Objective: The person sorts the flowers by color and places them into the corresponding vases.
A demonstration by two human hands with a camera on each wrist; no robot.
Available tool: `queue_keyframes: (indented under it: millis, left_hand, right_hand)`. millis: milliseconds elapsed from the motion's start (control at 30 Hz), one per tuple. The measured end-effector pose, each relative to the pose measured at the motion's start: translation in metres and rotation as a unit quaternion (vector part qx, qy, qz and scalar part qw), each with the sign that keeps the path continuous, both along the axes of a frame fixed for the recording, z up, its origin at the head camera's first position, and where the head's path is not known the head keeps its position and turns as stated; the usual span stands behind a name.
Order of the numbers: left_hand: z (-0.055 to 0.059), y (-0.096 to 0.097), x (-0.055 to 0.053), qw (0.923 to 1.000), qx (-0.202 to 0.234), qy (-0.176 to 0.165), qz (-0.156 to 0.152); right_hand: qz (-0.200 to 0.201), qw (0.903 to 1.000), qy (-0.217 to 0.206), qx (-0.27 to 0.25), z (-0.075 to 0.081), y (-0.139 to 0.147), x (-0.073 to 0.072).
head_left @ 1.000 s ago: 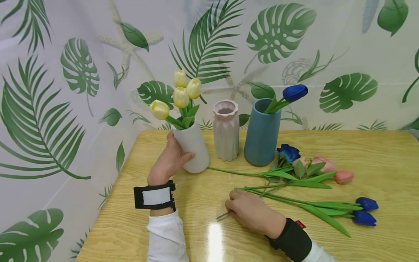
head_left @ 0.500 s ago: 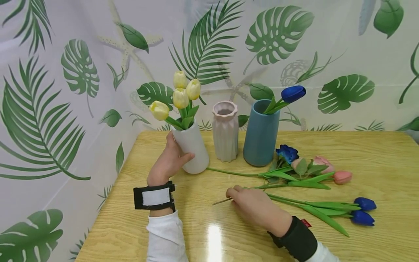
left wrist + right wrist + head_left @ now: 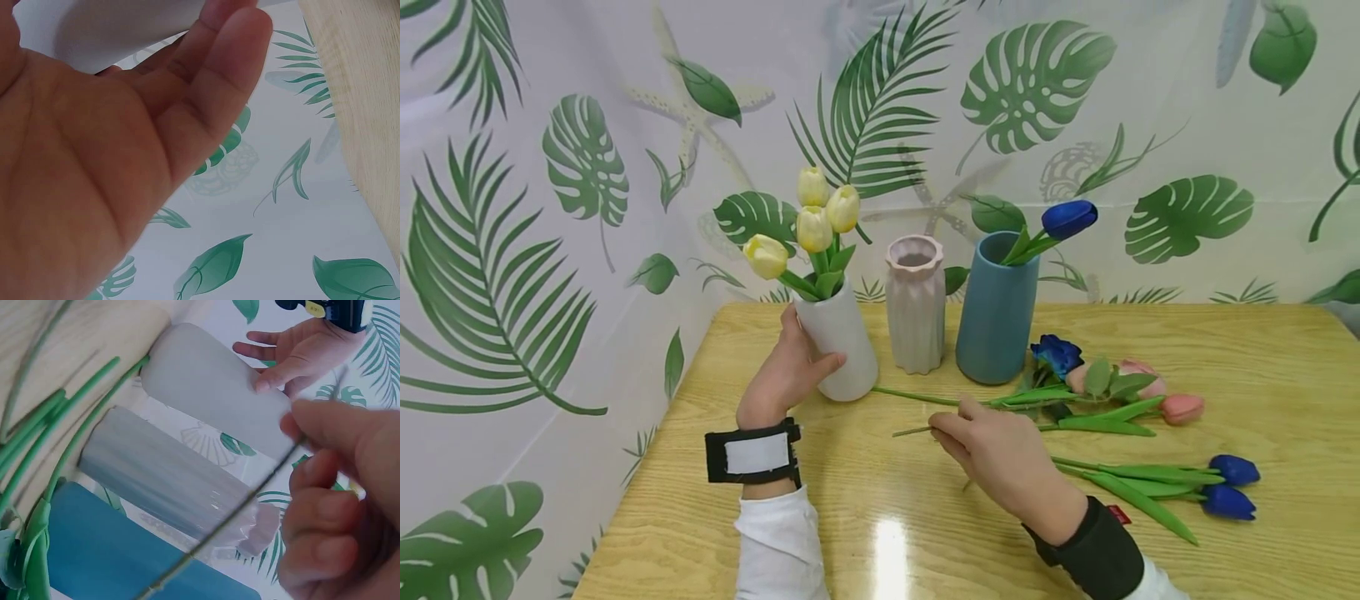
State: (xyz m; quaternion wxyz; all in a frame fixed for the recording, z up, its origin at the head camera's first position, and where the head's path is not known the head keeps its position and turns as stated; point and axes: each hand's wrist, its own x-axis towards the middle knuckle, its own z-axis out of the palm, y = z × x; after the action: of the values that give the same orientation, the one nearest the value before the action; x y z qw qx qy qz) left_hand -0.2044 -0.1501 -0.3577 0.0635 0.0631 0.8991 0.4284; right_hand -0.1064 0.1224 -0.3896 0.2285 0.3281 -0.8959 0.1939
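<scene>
My left hand (image 3: 782,367) grips the white vase (image 3: 842,346), thumb in front and the other fingers behind. Several pale yellow tulips (image 3: 814,229) stand in this slightly tilted vase. In the left wrist view the palm and fingers (image 3: 206,87) show, with a little of the vase at top. My right hand (image 3: 1007,462) pinches a thin brownish-green stem (image 3: 237,509) between thumb and fingertips, just above the loose flowers. Which bloom it belongs to I cannot tell. A pink fluted vase (image 3: 916,312) and a blue vase (image 3: 998,312) holding a blue tulip (image 3: 1070,219) stand alongside.
On the wooden table (image 3: 1262,358) lie a blue rose (image 3: 1057,356), pale pink roses (image 3: 1142,375), a pink tulip (image 3: 1182,409) and two blue tulips (image 3: 1228,502). A leaf-patterned cloth (image 3: 1075,150) hangs behind and to the left.
My right hand has moved away from the table's front edge and a little to the right, taking the pinched stem along. My left hand has kept its hold on the white vase.
</scene>
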Motion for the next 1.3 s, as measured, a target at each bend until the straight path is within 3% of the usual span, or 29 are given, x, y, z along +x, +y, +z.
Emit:
queue_keyframes:
  millis: [100,167,233,267,333,433,500,567,633,700,733,1000,1100,1167,1233,1300]
  left_hand:
    - [0.000,0.000,0.000,1.0000,0.001,0.002,0.000]
    - [0.000,0.000,0.000,1.0000,0.002,0.004,-0.001]
    - [-0.001,0.000,0.000,1.0000,0.003,0.006,-0.003]
    - [-0.001,0.000,0.000,1.0000,0.003,0.006,-0.003]
    - [-0.002,-0.001,0.000,1.0000,0.002,0.006,-0.004]
    - [-0.002,0.000,0.000,1.0000,0.002,0.008,-0.004]
    - [-0.001,0.000,-0.001,0.9999,0.002,0.010,-0.005]
    - [-0.001,0.001,-0.001,0.9999,0.002,0.011,-0.005]
    - [-0.001,0.001,-0.001,0.9999,0.003,0.010,-0.005]
    - [-0.001,0.001,-0.001,1.0000,0.002,0.009,-0.004]
    - [-0.001,0.001,-0.001,1.0000,0.002,0.008,-0.003]
    - [-0.001,0.001,-0.001,1.0000,0.004,0.006,-0.002]
    - [-0.002,0.001,-0.001,1.0000,0.004,0.004,-0.001]
    - [-0.002,0.001,-0.001,1.0000,0.005,0.006,-0.001]
    - [-0.002,0.001,-0.001,0.9999,0.006,0.008,-0.002]
    - [-0.002,0.001,-0.001,0.9999,0.006,0.011,-0.003]
  right_hand:
    - [-0.024,0.9963,-0.047,-0.068,0.003,-0.002,0.002]
    - [-0.027,0.9844,-0.116,-0.129,0.005,-0.005,0.004]
    - [-0.019,0.9582,-0.205,-0.199,0.006,-0.007,0.006]
    - [-0.008,0.9387,-0.250,-0.237,0.007,-0.009,0.007]
    - [0.021,0.8851,-0.342,-0.315,0.010,-0.011,0.010]
    - [0.056,0.7869,-0.450,-0.418,0.015,-0.014,0.014]
    - [0.066,0.7211,-0.493,-0.482,0.020,-0.017,0.018]
    - [0.060,0.6508,-0.512,-0.557,0.023,-0.019,0.023]
    - [0.048,0.5885,-0.511,-0.624,0.025,-0.022,0.028]
    - [0.038,0.5391,-0.505,-0.673,0.026,-0.024,0.032]
    - [0.033,0.5212,-0.504,-0.688,0.027,-0.024,0.033]
    - [0.020,0.4215,-0.545,-0.724,0.030,-0.022,0.033]
    - [0.017,0.3932,-0.558,-0.730,0.032,-0.020,0.031]
    - [0.016,0.3873,-0.559,-0.733,0.032,-0.019,0.029]
    - [0.013,0.3997,-0.551,-0.732,0.032,-0.018,0.028]
    - [0.018,0.4199,-0.540,-0.729,0.032,-0.017,0.027]
